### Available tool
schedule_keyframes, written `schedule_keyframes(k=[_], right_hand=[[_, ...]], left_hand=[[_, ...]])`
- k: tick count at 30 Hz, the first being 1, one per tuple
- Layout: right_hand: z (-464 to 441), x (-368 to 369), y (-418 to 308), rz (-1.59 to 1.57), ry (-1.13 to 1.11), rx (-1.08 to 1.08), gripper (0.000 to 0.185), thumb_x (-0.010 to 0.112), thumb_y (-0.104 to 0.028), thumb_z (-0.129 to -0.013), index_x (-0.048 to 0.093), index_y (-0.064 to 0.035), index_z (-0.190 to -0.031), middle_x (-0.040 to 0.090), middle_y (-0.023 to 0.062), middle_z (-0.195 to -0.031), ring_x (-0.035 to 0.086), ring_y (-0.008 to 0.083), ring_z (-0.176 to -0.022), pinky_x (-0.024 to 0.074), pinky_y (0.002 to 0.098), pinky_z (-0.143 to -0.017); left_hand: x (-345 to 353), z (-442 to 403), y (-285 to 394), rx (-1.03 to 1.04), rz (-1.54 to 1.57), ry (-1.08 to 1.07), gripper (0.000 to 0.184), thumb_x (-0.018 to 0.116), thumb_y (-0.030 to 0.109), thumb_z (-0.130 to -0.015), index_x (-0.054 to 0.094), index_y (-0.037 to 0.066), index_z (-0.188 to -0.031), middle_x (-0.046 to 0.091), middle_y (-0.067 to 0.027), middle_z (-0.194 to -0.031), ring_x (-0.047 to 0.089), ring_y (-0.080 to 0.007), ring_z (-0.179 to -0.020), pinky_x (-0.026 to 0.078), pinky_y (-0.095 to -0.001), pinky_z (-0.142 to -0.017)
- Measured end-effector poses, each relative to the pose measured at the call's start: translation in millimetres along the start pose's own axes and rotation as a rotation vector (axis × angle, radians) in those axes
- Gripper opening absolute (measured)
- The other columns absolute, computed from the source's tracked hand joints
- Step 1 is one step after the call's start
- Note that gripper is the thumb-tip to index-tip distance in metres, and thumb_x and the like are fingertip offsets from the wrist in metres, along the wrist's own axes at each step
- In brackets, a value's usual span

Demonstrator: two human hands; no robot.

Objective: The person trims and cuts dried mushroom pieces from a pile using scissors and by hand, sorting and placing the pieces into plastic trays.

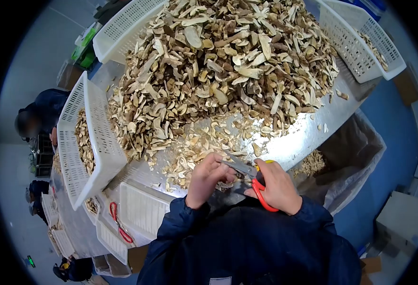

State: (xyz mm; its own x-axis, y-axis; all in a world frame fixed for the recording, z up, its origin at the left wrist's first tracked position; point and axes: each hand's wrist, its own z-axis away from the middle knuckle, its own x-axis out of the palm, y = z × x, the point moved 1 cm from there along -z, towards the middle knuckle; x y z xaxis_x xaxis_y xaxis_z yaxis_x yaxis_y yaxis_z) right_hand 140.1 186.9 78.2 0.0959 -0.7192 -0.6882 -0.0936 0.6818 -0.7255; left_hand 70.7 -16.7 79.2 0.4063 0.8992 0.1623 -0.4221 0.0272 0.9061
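Rt grip [279, 187] on scissors [262, 195]; basket [103, 130] w/ slices [84, 145], bag [361, 178] w/ scraps [314, 164].

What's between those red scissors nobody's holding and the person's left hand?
A white tray, then some metal table scattered with pale slices; the head view shows this.

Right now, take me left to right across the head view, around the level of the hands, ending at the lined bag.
White basket → shallow white tray → left hand → right hand → plastic-lined bag.
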Motion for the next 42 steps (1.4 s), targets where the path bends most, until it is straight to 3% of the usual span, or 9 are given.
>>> schedule_keyframes(k=[9, 15, 26, 29, 33, 36, 37, 39, 42], right_hand=[[0.2, 6.5, 6.2, -0.039, -0.4, 0.279, 0.065, 0.076, -0.046, -0.073, 0.052, -0.002, -0.115, 0.061, 0.0198, -0.085, 0.059, 0.0369, -0.078, 0.047, 0.0443, -0.067], [1.8, 5.1, 9.2, 0.04, -0.082, -0.081, 0.075, 0.077, -0.047, -0.072, 0.047, 0.0017, -0.121, 0.06, 0.0208, -0.092, 0.058, 0.0378, -0.083, 0.0467, 0.0446, -0.07], [6.4, 22.5, 3.4, 0.034, -0.232, 0.064, 0.062, 0.071, -0.045, -0.079, 0.049, 0.0031, -0.112, 0.059, 0.0208, -0.066, 0.061, 0.0395, -0.065, 0.0474, 0.0454, -0.058], [9.1, 25.7, 7.4, -0.026, -0.242, 0.081, 0.056, 0.07, -0.044, -0.08, 0.051, 0.0006, -0.108, 0.058, 0.0198, -0.06, 0.061, 0.0407, -0.061, 0.0465, 0.0457, -0.054], [9.7, 22.4, 25.0, -0.229, -0.176, 0.145, 0.046, 0.071, -0.04, -0.081, 0.052, -0.0042, -0.103, 0.06, 0.0194, -0.065, 0.06, 0.0427, -0.064, 0.0458, 0.0453, -0.055], [16.9, 39.4, 65.6, -0.644, -0.051, 0.289, 0.038, 0.065, -0.036, -0.087, 0.052, -0.0057, -0.107, 0.055, 0.011, -0.063, 0.06, 0.0252, -0.057, 0.0479, 0.0368, -0.056], [15.1, 35.7, 62.5, -0.936, -0.071, 0.549, 0.041, 0.051, -0.043, -0.096, 0.052, -0.0032, -0.108, 0.049, 0.0042, -0.06, 0.053, 0.0134, -0.053, 0.0497, 0.0292, -0.055], [12.0, 27.0, 57.7, -1.169, -0.077, 0.578, 0.048, 0.041, -0.047, -0.098, 0.052, -0.0012, -0.107, 0.048, 0.0019, -0.058, 0.05, 0.0109, -0.051, 0.0513, 0.0271, -0.056], [15.5, 29.1, 60.9, -1.233, -0.118, 0.623, 0.06, 0.029, -0.053, -0.1, 0.051, 0.002, -0.106, 0.043, 0.0004, -0.053, 0.045, 0.0097, -0.046, 0.0531, 0.0274, -0.053]], left_hand=[[-25.4, -0.8, -15.0, -0.073, 0.089, -0.118, 0.011, 0.05, 0.012, -0.098, 0.049, 0.002, -0.103, 0.064, -0.0081, -0.085, 0.06, -0.0137, -0.069, 0.05, -0.0254, -0.065], [-28.5, 0.7, -17.9, -0.05, 0.109, -0.104, 0.015, 0.052, 0.016, -0.098, 0.05, 0.003, -0.103, 0.065, -0.0081, -0.088, 0.063, -0.0134, -0.073, 0.05, -0.0257, -0.066], [-24.7, 1.5, -19.4, -0.107, 0.153, -0.119, 0.017, 0.049, 0.017, -0.1, 0.054, 0.002, -0.106, 0.068, -0.0075, -0.093, 0.066, -0.013, -0.08, 0.05, -0.025, -0.068], [-32.2, -1.1, -22.8, -0.143, 0.174, -0.179, 0.026, 0.056, 0.027, -0.096, 0.054, 0.003, -0.106, 0.065, -0.0078, -0.083, 0.063, -0.0145, -0.073, 0.049, -0.0278, -0.063], [-62.6, -4.6, -17.5, -0.137, 0.394, -0.274, 0.023, 0.053, 0.018, -0.093, 0.055, 0.005, -0.112, 0.064, -0.0053, -0.075, 0.059, -0.0125, -0.062, 0.044, -0.0217, -0.055], [-79.3, -27.0, -16.9, -0.043, 0.32, -0.048, 0.028, 0.053, 0.016, -0.093, 0.056, 0.004, -0.117, 0.062, -0.0042, -0.069, 0.057, -0.0117, -0.057, 0.041, -0.0211, -0.054], [-85.8, -38.2, -16.4, -0.06, 0.197, -0.025, 0.027, 0.056, 0.018, -0.091, 0.058, 0.003, -0.114, 0.063, -0.0049, -0.07, 0.057, -0.0123, -0.058, 0.042, -0.0225, -0.054], [-98.2, -67.6, -14.7, -0.091, -0.051, 0.016, 0.028, 0.06, 0.02, -0.089, 0.062, 0.001, -0.109, 0.064, -0.0063, -0.072, 0.057, -0.0134, -0.059, 0.044, -0.0253, -0.055], [-83.9, -110.6, -20.1, 0.432, -0.71, 0.257, 0.025, 0.066, 0.023, -0.084, 0.066, -0.001, -0.091, 0.065, -0.0115, -0.073, 0.06, -0.0196, -0.061, 0.047, -0.0313, -0.058]])
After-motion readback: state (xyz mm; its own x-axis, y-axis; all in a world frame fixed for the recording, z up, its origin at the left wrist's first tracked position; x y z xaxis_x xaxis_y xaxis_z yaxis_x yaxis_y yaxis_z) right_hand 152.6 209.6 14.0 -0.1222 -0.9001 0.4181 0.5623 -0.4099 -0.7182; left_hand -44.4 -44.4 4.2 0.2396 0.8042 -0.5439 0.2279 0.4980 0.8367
